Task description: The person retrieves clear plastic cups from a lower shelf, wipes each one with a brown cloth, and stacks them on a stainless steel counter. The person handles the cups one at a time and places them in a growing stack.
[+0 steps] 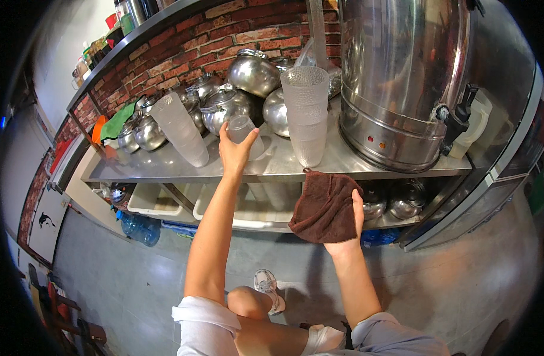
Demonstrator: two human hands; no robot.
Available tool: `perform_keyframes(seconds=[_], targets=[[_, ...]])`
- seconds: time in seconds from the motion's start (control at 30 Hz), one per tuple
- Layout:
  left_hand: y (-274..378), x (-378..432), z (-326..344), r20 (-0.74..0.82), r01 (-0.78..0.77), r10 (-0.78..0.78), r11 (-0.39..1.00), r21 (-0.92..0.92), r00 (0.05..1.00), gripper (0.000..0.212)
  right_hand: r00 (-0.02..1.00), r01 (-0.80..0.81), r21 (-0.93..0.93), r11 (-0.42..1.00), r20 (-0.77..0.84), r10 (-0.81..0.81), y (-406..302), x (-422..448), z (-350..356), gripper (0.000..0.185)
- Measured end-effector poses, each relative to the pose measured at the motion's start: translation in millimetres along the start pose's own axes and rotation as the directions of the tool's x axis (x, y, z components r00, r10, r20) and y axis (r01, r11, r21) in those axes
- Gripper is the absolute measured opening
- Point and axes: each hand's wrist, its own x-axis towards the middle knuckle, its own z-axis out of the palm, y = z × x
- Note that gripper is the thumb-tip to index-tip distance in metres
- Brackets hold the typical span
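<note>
My left hand (237, 153) is on a small clear plastic cup (249, 138), thumb and fingers around its sides. The cup is bottom up on the stainless steel counter (272, 164). In my right hand (349, 238) is a folded brown cloth (326, 207), held in front of the counter's edge. One tall stack of frosted, dimpled cups (183, 131) stands to the left of my left hand. Another such stack (306, 120) rises to its right, just behind the cloth. Several round metal teapots (229, 107) crowd the counter behind, one resting on top of others.
A large steel urn (392, 89) with a black tap (461, 118) occupies the counter's right end, beside a translucent jug (470, 124). White bins (154, 200) and more pots (405, 200) sit on the lower shelf. A blue water bottle (140, 228) is on the floor.
</note>
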Motion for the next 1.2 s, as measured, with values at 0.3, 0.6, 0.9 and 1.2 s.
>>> perform_keyframes(seconds=[0.3,0.6,0.9,1.2], targets=[[51.2,-70.5,-38.9,0.028,0.283,-0.315,0.806,-0.52,0.949,0.057,1.0,-0.013,0.043,0.999,-0.026,0.014,7.6,-19.7,-6.2,0.053],[79.7,-170.5,-43.0,0.391,0.475,-0.297,0.306,-0.825,0.871,0.064,0.999,0.026,0.126,0.992,0.034,-0.03,25.2,-34.0,2.7,0.055],[96.2,-177.0,-72.0,0.57,0.246,0.038,0.877,-0.414,0.821,0.098,0.945,0.322,-0.241,0.916,0.023,-0.326,48.7,-39.0,22.6,0.047],[91.9,-177.7,-73.0,0.47,0.365,-0.109,0.786,-0.499,0.876,0.091,0.99,0.054,-0.229,0.972,-0.113,-0.082,44.9,-28.5,19.8,0.038]])
